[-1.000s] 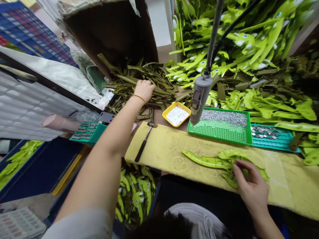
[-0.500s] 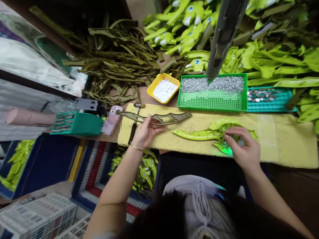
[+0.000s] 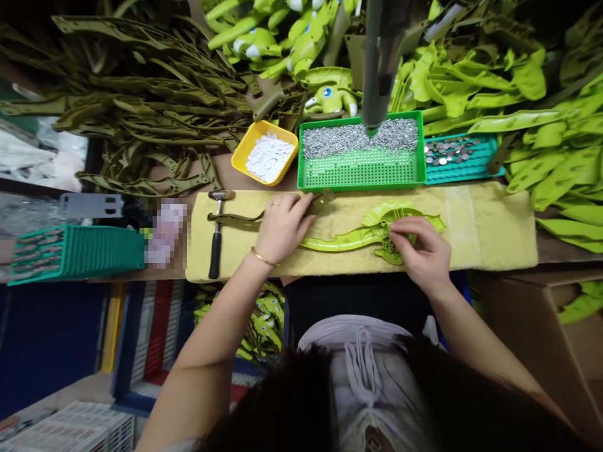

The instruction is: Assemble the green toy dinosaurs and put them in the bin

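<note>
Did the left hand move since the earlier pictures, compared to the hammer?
Yes: the left hand came from the olive strips to the yellow pad, right of the hammer.

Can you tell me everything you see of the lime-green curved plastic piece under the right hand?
The lime-green moulded plastic piece is glossy and lies flat on a yellow felt pad. A long, curved, blade-like part tapers towards the left hand, though I can't tell whether they touch. The other end widens into an irregular, finned section with pointed projections. The right hand lies over this wider section, with its fingers across the middle and hiding part of it. No break shows on the visible surface.
</note>
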`<state>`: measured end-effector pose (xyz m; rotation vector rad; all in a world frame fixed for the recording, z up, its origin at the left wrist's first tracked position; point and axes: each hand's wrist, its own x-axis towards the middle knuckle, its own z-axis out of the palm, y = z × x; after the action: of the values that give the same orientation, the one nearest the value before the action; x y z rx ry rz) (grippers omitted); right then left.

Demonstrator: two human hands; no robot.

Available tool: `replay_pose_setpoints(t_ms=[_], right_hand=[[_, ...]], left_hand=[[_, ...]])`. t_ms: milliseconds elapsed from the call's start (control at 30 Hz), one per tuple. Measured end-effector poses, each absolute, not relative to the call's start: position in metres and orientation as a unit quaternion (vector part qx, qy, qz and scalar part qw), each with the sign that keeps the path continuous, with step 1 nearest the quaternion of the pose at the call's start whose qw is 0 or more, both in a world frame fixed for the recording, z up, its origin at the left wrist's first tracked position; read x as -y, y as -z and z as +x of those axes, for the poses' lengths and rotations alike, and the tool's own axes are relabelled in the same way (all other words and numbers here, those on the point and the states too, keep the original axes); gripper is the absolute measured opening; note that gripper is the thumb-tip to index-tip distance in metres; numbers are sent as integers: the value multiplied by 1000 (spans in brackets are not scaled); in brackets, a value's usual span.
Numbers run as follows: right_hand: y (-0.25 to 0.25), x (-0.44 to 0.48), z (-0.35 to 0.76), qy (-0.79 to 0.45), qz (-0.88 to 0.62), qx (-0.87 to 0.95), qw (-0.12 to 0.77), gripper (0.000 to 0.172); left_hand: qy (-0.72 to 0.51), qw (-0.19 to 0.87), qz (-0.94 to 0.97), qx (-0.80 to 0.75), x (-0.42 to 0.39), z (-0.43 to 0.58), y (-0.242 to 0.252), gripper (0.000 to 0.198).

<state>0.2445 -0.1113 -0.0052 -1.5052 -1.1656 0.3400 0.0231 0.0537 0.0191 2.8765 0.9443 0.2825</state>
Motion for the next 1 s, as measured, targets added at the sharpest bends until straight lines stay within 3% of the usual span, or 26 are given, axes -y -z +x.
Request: replay_pose_setpoints(t_ms=[167, 367, 533, 700, 1000], right_hand=[[-7, 125, 250, -167, -634, 547, 521, 18], [-11, 138, 254, -181, -596, 662, 418, 20], [-15, 123, 267, -148, -622, 655, 403, 17], [-8, 97, 284, -141, -639, 703, 277, 24], [-8, 95, 290, -160, -637, 690, 303, 20]], left_hand=[[-119, 57, 964, -230, -21, 43, -37, 41], [-109, 120, 967, -198, 2, 67, -10, 40], [-117, 98, 972, -176, 1, 64, -4, 41], [-121, 80, 976, -164, -1, 66, -6, 42], [-68, 119, 964, -230, 16, 78, -20, 44]])
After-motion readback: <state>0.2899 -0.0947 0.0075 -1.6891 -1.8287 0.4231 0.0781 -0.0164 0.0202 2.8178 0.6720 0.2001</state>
